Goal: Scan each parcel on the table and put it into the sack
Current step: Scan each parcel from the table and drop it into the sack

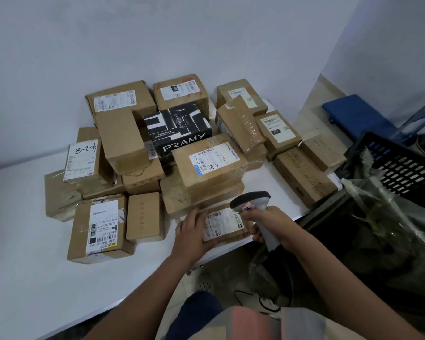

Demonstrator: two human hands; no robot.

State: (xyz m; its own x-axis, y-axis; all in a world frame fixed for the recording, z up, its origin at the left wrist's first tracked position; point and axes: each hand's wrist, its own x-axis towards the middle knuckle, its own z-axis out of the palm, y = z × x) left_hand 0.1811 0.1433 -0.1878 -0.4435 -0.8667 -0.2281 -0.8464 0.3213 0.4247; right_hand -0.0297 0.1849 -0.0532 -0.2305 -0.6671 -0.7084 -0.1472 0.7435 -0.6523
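Most parcels [207, 165] look unscanned, piled on worktop [22, 241], so you're early on. Left grip [194, 231] grasps small parcel [225, 224] at worktop's near edge, right grip [268, 224] wraps scanner [252, 200] over its label. Sack [388, 217] waits on your right.

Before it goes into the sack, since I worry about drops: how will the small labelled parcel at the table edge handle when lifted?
The small parcel is a squared cardboard box, so probably stiff, not floppy. It looks flat and the left hand holds one end, so likely light enough for one hand. Its glossy top may be slightly slippery.
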